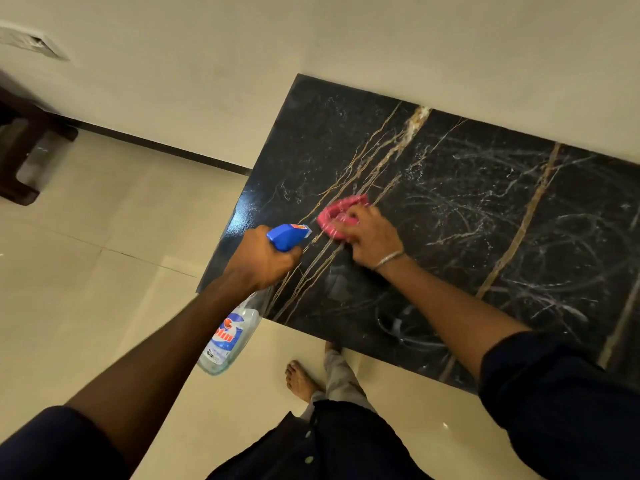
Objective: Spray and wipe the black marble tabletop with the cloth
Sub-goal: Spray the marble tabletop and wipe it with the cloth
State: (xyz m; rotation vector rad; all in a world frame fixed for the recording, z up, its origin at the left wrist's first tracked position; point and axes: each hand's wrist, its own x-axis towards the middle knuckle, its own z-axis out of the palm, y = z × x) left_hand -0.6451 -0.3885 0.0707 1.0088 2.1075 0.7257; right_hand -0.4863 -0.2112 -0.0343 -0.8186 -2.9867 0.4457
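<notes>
L hand [265,259] is clenched on the neck of the spray bottle [228,336] over the tabletop [467,209] left edge, nozzle twd the pink cloth [337,213], which R hand [372,237] grasps and presses on the streaky wet marble.

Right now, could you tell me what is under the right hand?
A pink cloth lies pressed on the black tabletop under the right hand. The hand covers part of the cloth.
</notes>
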